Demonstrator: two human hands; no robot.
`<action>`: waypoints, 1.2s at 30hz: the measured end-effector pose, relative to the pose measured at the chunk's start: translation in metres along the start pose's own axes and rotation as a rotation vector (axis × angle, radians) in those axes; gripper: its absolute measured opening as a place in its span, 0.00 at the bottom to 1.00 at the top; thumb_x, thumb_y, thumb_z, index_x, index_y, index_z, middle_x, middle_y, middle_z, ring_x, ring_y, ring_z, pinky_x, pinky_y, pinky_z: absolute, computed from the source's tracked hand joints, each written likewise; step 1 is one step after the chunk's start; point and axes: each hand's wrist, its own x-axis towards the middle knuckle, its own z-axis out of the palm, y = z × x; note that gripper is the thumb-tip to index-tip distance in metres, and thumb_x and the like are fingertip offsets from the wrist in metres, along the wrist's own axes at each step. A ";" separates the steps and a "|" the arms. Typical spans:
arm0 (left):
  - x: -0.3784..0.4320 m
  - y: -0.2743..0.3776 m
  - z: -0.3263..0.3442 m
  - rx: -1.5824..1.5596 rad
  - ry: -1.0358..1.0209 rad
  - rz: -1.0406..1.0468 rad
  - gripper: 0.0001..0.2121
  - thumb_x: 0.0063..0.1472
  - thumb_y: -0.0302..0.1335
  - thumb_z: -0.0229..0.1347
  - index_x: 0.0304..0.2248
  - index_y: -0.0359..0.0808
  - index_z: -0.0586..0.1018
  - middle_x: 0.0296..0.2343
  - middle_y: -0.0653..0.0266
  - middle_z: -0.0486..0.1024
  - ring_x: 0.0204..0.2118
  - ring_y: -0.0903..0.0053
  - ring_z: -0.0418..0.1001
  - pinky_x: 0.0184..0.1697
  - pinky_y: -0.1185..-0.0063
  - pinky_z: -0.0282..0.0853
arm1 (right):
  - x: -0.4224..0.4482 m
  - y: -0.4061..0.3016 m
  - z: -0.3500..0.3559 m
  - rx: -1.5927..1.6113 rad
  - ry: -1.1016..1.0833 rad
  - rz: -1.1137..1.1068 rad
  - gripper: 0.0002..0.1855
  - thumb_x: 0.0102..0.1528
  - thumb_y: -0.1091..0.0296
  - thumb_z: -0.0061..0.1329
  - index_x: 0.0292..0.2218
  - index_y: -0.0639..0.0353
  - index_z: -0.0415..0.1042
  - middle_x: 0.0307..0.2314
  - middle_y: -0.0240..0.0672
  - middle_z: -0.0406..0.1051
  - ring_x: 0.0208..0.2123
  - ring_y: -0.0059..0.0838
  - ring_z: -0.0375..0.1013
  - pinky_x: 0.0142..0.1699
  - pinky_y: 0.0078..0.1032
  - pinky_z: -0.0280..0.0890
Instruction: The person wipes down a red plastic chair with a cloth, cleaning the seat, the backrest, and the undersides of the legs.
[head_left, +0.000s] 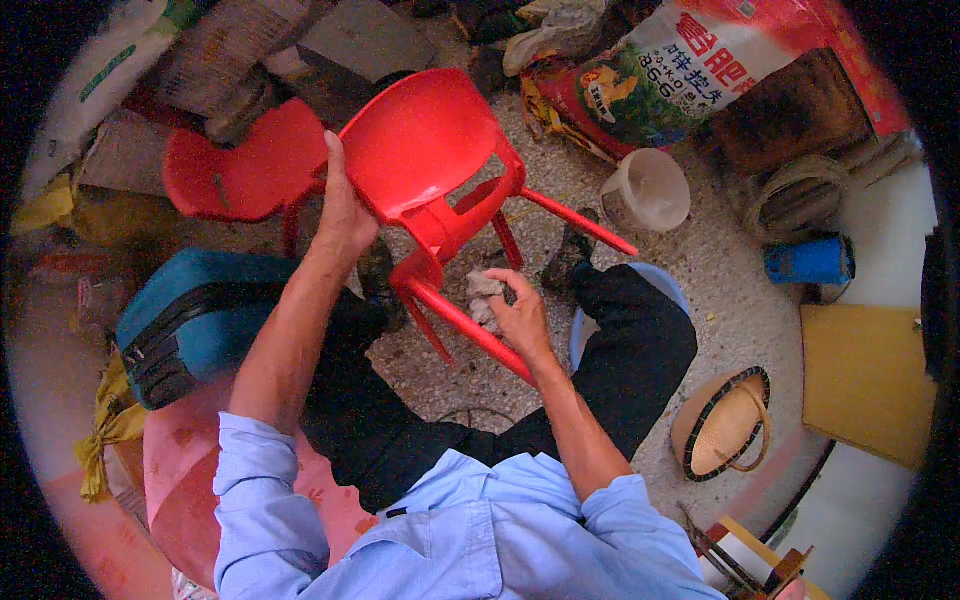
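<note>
A red plastic chair (424, 142) is held tilted in front of me, its legs splayed out. My left hand (346, 206) grips the left edge of its broad panel, thumb on the near face and the other fingers hidden behind. In my right hand (519, 311) is a crumpled grey rag (484, 296), pinched between thumb and fingers. That hand is beside the long chair leg (480, 330) pointing towards me; whether the rag touches it I cannot tell. A second red plastic chair (251, 169) is behind my left forearm.
Right of the chair stands a whitish plastic bucket (646, 189), below a printed fertilizer sack (675, 71). A light blue basin (660, 281) is partly behind my right leg. A woven basket (720, 424) lies farther right. At left is a teal case (202, 322); cardboard boxes (217, 56) are piled beyond.
</note>
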 end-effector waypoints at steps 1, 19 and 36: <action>0.003 0.002 0.004 -0.011 0.022 0.002 0.37 0.60 0.60 0.43 0.57 0.38 0.63 0.55 0.56 0.66 0.56 0.60 0.65 0.59 0.59 0.60 | -0.002 -0.002 0.004 0.012 -0.002 0.011 0.17 0.49 0.77 0.46 0.42 0.62 0.73 0.41 0.38 0.72 0.46 0.32 0.70 0.54 0.25 0.61; 0.015 0.012 0.013 -0.035 0.098 0.056 0.26 0.64 0.51 0.46 0.51 0.38 0.72 0.49 0.57 0.72 0.51 0.63 0.71 0.56 0.62 0.65 | 0.094 -0.064 -0.060 -0.119 0.125 -0.140 0.17 0.51 0.71 0.49 0.44 0.63 0.72 0.40 0.34 0.74 0.43 0.25 0.71 0.50 0.24 0.64; 0.054 0.040 -0.002 -0.013 0.181 0.108 0.28 0.64 0.52 0.47 0.50 0.35 0.73 0.48 0.57 0.73 0.50 0.65 0.72 0.56 0.64 0.65 | 0.175 -0.061 -0.113 0.206 0.232 -0.121 0.18 0.49 0.72 0.54 0.44 0.58 0.74 0.36 0.33 0.76 0.35 0.24 0.74 0.41 0.23 0.69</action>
